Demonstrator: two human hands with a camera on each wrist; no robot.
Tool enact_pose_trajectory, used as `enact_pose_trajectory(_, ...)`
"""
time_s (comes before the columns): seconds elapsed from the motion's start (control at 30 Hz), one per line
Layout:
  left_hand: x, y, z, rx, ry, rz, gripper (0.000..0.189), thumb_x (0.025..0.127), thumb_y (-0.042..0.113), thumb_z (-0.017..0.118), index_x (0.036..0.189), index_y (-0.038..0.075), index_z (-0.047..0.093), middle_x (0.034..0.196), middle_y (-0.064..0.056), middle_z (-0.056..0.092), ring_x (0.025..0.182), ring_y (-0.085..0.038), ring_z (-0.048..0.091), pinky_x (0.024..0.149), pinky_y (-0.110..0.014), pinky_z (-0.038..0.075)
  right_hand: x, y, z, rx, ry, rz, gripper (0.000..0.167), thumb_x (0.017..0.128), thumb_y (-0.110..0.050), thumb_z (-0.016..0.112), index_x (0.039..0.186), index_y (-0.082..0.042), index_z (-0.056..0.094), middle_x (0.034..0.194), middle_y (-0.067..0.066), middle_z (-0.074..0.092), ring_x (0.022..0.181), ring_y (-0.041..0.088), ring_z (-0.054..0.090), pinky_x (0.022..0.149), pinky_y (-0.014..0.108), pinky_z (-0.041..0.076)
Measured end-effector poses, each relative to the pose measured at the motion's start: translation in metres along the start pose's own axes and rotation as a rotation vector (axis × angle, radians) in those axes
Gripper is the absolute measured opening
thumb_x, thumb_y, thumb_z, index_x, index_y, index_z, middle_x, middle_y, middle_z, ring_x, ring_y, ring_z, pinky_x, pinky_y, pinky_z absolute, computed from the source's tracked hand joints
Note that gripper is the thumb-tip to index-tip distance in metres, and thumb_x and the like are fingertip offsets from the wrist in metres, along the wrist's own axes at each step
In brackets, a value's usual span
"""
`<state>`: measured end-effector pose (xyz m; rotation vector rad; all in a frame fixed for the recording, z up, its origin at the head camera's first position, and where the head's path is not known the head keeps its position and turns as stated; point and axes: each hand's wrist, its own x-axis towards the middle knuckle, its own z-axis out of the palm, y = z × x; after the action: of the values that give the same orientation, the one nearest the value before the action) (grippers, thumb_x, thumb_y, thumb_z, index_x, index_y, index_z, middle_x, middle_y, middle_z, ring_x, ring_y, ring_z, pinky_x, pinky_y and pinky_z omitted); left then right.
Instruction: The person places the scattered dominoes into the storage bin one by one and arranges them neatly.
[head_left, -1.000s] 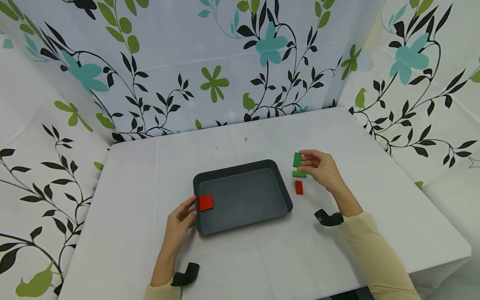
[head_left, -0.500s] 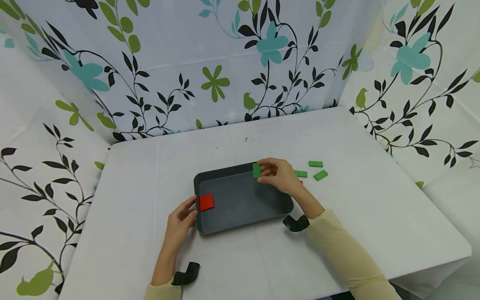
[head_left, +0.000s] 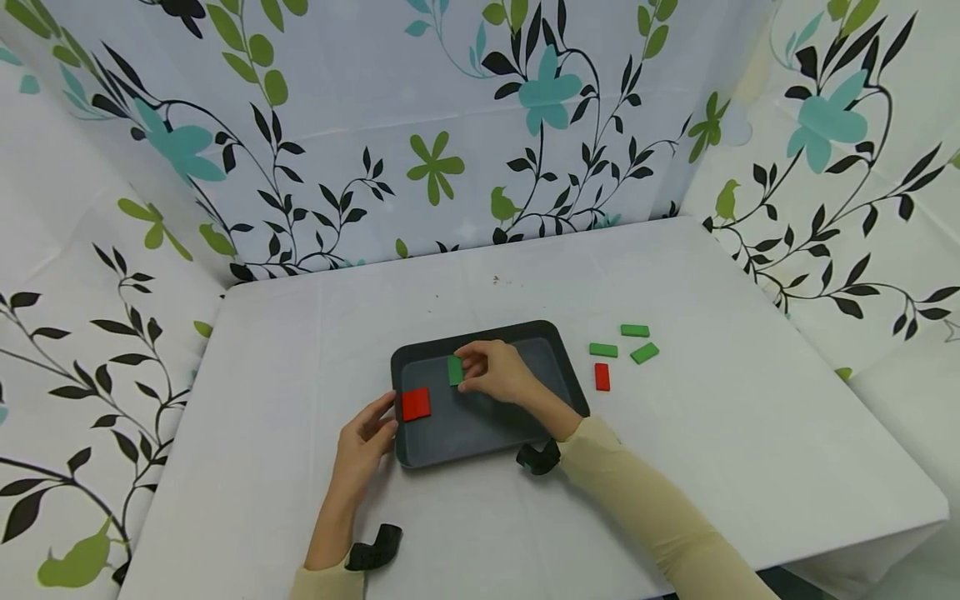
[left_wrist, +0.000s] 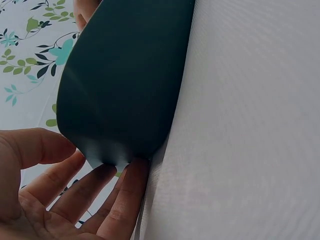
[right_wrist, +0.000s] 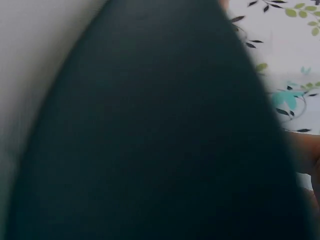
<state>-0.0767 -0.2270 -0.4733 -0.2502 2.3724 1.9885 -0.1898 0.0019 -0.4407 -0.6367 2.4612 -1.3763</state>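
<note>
A dark grey rectangular tray (head_left: 487,433) lies on the table. My left hand (head_left: 360,446) rests its fingertips against the outside of the tray's left end; in the left wrist view the fairly straight fingers (left_wrist: 117,210) touch the outer wall. Over the tray's left half, my right hand (head_left: 498,372) pinches a flat green block (head_left: 455,370), held upright between thumb and fingers. Red blocks (head_left: 416,404) lie side by side inside the tray at its left end, left of the green block. In the right wrist view the tray wall (right_wrist: 165,120) hides most of the right hand.
Right of the tray, a red block (head_left: 602,377) lies on the white table (head_left: 720,433), with green blocks (head_left: 603,350) behind it, (head_left: 634,331) and to its right. Patterned curtains (head_left: 337,125) stand round the table's back and sides.
My right hand has carried the green block from the table on the right leftward, over the tray's right rim to its left half. The left hand has stayed at the tray's left end.
</note>
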Motion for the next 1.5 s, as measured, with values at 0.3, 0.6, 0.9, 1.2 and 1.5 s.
enact_pose_trajectory(0.3,-0.001,0.002,0.002,-0.004,-0.004,-0.005,0.046,0.099,0.001,0.05,0.145,0.008,0.047,0.15,-0.016,0.044,0.129,-0.036,0.05,0.079,-0.016,0.052,0.009,0.002,0.024,-0.043,-0.059,0.028,0.048,0.076,-0.004,0.081,0.121,0.0,0.065,0.098,0.009,0.068,0.079,0.013,0.069,0.073,0.023,0.055)
enact_pose_trajectory(0.6,0.0,-0.001,0.001,0.009,-0.014,0.024,0.046,0.099,0.001,0.05,0.145,0.007,0.047,0.15,-0.015,0.045,0.129,-0.036,0.051,0.082,-0.018,0.053,0.009,0.005,0.033,-0.055,-0.091,0.0,0.048,0.074,-0.003,0.082,0.119,0.002,0.066,0.098,0.01,0.068,0.077,0.012,0.069,0.074,0.023,0.054)
enact_pose_trajectory(0.9,-0.001,0.001,0.0,0.005,-0.021,0.024,0.046,0.1,0.002,0.049,0.145,0.008,0.046,0.151,-0.015,0.044,0.13,-0.035,0.049,0.083,-0.017,0.052,0.01,0.004,0.039,-0.135,-0.096,-0.052,0.047,0.074,-0.003,0.083,0.117,0.003,0.067,0.099,0.012,0.067,0.079,0.015,0.064,0.07,0.02,0.052)
enact_pose_trajectory(1.2,-0.001,0.001,0.001,0.005,-0.011,0.007,0.047,0.099,0.002,0.049,0.145,0.008,0.046,0.151,-0.014,0.044,0.13,-0.034,0.05,0.081,-0.016,0.051,0.009,0.001,0.042,-0.238,-0.105,-0.104,0.045,0.073,-0.008,0.085,0.114,0.002,0.07,0.098,0.013,0.064,0.071,0.011,0.058,0.063,0.016,0.048)
enact_pose_trajectory(1.5,-0.001,0.001,0.0,0.003,-0.012,0.003,0.047,0.1,0.002,0.049,0.146,0.008,0.046,0.151,-0.013,0.044,0.129,-0.033,0.049,0.081,-0.016,0.051,0.011,0.004,0.045,-0.283,-0.097,-0.141,0.047,0.073,-0.01,0.086,0.115,0.0,0.069,0.097,0.012,0.063,0.071,0.012,0.057,0.064,0.018,0.047)
